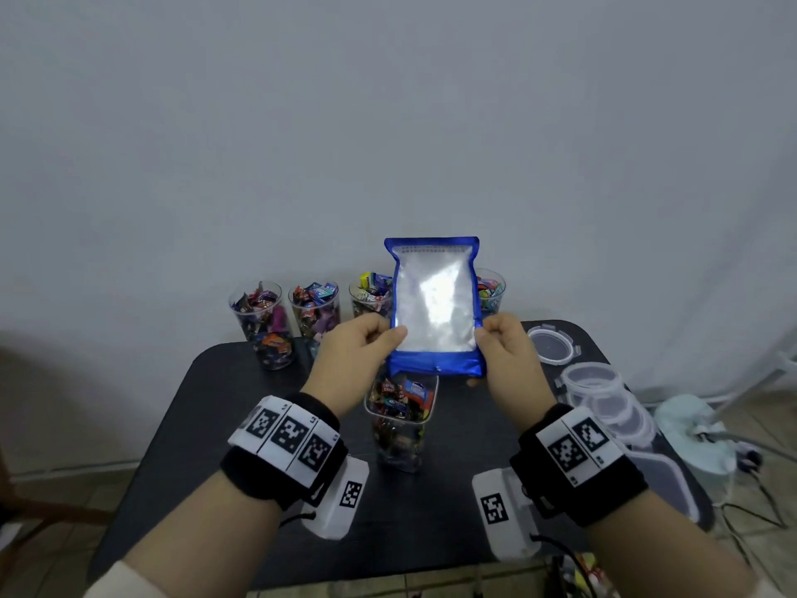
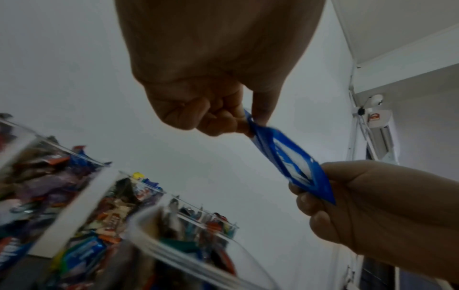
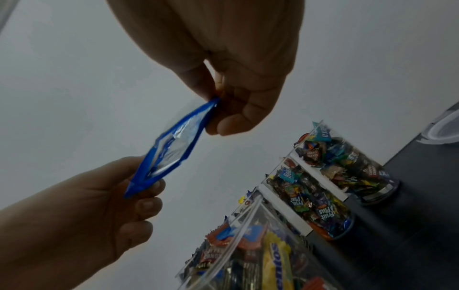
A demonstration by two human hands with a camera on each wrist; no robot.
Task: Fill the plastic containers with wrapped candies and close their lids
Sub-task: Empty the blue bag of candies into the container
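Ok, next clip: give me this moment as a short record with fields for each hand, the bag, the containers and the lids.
left hand: pinches the left edge of the blue bag
right hand: pinches the right edge of the blue bag
blue bag: held upright above the front container, looks flat
front container: open, full of wrapped candies
back containers: four in a row by the wall, filled, no lids
lids: loose, on the table's right side

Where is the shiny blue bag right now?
In the head view the blue bag is up in the air at the middle, pinched between the left hand and the right hand, just above the candy-filled container on the black table.
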